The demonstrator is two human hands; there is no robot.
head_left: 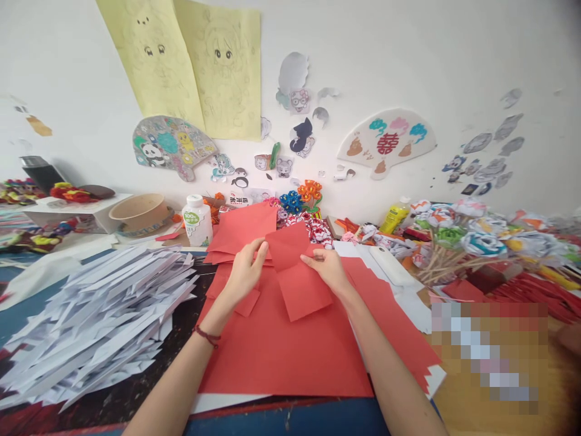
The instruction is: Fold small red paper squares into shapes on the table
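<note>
Red paper square (288,243): you pinch it between left grip (246,266) and right grip (327,267), back from the counter's (122,383) near edge (seemingly a positioning step); the next move likely wants light, even tension.

This looks like a paper-craft workroom: red paper sheets (281,357) spread over the table (308,419) at six o'clock, with a heap of folded white paper strips (104,315) at eight. Flowers on sticks (485,243) bunch together at three o'clock, while the white wall (454,60) bears pencil drawings (229,79) at eleven and decorated fans (170,145) at ten and one.
</note>
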